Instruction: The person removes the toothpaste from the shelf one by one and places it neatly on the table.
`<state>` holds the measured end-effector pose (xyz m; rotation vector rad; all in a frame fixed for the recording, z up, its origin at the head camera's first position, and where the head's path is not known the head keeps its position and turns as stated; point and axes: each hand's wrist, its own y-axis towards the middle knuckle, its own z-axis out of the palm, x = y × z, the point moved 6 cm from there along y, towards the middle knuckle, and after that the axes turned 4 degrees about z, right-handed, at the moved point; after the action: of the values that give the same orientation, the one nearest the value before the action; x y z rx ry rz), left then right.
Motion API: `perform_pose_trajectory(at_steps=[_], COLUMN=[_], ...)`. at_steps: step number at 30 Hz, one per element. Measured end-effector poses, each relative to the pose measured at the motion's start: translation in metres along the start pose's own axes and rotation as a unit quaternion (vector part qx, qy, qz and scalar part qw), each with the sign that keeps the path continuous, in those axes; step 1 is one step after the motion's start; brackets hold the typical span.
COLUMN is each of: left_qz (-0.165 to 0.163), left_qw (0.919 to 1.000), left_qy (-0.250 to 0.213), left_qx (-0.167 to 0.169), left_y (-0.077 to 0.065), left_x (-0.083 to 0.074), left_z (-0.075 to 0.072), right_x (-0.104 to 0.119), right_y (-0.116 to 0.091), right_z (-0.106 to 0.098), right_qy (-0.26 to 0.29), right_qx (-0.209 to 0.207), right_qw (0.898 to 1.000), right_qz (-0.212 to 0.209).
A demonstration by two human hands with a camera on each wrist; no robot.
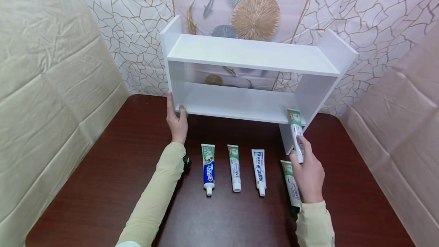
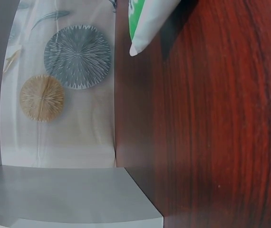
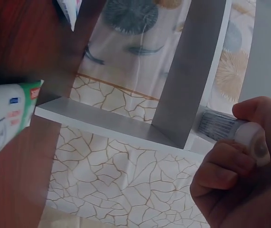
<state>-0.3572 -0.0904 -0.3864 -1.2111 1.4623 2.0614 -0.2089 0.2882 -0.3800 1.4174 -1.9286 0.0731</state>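
A white two-tier shelf (image 1: 253,53) stands at the back of the table. My left hand (image 1: 178,125) grips the lower front of its left side panel, thumb on the inner side and a finger along the outside. My right hand (image 1: 308,172) holds a green-and-white toothpaste tube (image 1: 295,127) by its cap end. The tube's flat end lies over the right end of the lower shelf board (image 1: 236,101). In the right wrist view, thumb and curled fingers pinch the tube (image 3: 218,124) near its white cap (image 3: 253,137).
On the dark red table (image 1: 103,186) lie a blue-and-green toothpaste tube (image 1: 208,167), a green-and-white tube (image 1: 234,167) and a blue-and-white tube (image 1: 259,170). Another green-and-white tube (image 1: 290,182) lies partly under my right hand. Patterned cloth (image 1: 137,29) hangs behind the shelf.
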Motion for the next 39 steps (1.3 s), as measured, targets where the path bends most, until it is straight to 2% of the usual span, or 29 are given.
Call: perform_pose_trajectory(at_steps=[6, 13, 18, 25, 33, 37, 39], left_qz=[-0.007, -0.015, -0.013, -0.018, -0.013, -0.009, -0.007], left_qw=[1.0, 0.9999, 0.9999, 0.9998, 0.9999, 1.0, 1.0], left_qy=[-0.002, -0.004, -0.002, 0.004, -0.002, -0.001, -0.001], left_qx=[0.002, 0.002, 0.002, 0.003, 0.004, 0.004, 0.001], left_y=[-0.001, -0.001, -0.002, -0.002, -0.002, -0.001, 0.0], left_x=[0.002, 0.001, -0.001, -0.001, -0.005, -0.006, 0.001], left_z=[-0.001, -0.001, 0.0, 0.0, -0.001, -0.001, -0.001], right_x=[-0.006, -0.02, -0.026, -0.03, -0.029, -0.034, -0.038], right_y=[-0.009, -0.023, -0.029, -0.036, -0.045, -0.048, -0.049], right_z=[-0.001, -0.002, -0.004, -0.004, -0.013, -0.015, -0.014], right_qy=[0.02, 0.068, 0.075, 0.069, 0.059, 0.033, 0.012], right_qx=[-0.019, -0.064, -0.086, -0.085, -0.091, -0.083, -0.067], right_qw=[1.0, 0.995, 0.993, 0.993, 0.994, 0.996, 0.998], right_qz=[0.003, 0.023, 0.023, 0.034, 0.018, 0.015, 0.019])
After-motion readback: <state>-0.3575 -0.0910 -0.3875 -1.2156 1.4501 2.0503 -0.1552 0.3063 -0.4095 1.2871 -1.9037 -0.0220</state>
